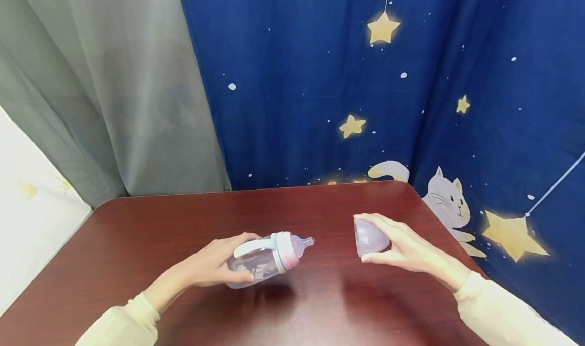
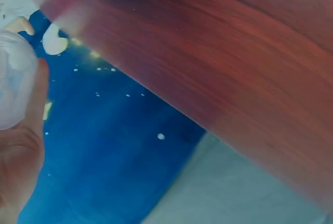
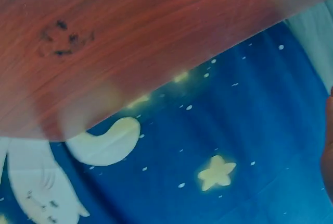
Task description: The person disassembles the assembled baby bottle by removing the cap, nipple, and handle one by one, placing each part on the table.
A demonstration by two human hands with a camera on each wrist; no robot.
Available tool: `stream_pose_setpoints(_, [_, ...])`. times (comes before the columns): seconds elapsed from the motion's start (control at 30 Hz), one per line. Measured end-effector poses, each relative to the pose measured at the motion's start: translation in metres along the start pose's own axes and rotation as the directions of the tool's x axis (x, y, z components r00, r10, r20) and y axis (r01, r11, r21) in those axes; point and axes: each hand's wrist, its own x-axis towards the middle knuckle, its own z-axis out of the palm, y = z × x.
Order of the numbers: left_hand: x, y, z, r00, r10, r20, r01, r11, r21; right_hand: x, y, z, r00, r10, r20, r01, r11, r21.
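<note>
A clear baby bottle (image 1: 262, 265) lies tilted in my left hand (image 1: 215, 264), its bare teat (image 1: 302, 243) pointing right. Its collar is pink and white, and a pale handle (image 1: 252, 246) runs along its side. The thumb and fingers grip the bottle's body from the left. Across a gap to the right, my right hand (image 1: 407, 242) holds a translucent dome-shaped cap (image 1: 370, 237) between thumb and fingers, the cap's wide mouth facing the teat. In the left wrist view, the bottle's base (image 2: 14, 81) shows at the left edge beside the hand.
Both hands are above a reddish-brown wooden table (image 1: 183, 219), with shadows beneath them. Behind its far edge hang a grey curtain (image 1: 151, 107) and a blue star-patterned curtain (image 1: 297, 82). A dark smudged mark (image 3: 65, 39) shows on the table in the right wrist view.
</note>
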Motion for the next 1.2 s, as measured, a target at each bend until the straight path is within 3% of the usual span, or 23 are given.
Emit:
stream_pose_setpoints(0.17, [0.004, 0.0, 0.0, 1.0, -0.02, 0.001, 0.02, 0.999, -0.038, 0.0, -0.001, -0.006, 0.999, 0.025, 0.027, -0.024, 1.0, -0.019])
stream_pose_setpoints(0.4, [0.006, -0.002, -0.002, 0.999, -0.014, -0.039, 0.013, 1.0, -0.028, 0.001, 0.001, -0.015, 1.0, 0.006, -0.028, -0.009, 0.995, -0.099])
stream_pose_setpoints(0.7, [0.003, -0.008, -0.002, 0.998, -0.025, -0.064, 0.023, 0.999, -0.032, -0.007, 0.01, -0.021, 0.999, 0.027, -0.026, -0.03, 0.991, -0.133])
stream_pose_setpoints(0.97, [-0.002, -0.012, -0.001, 0.995, -0.033, -0.09, 0.03, 0.999, -0.041, -0.018, 0.016, -0.029, 0.998, 0.05, -0.038, -0.058, 0.967, -0.248])
stream_pose_setpoints(1.2, [-0.004, -0.015, -0.002, 0.994, -0.012, -0.106, 0.007, 0.999, -0.045, -0.026, 0.019, -0.035, 0.989, 0.108, -0.105, -0.134, 0.949, -0.284])
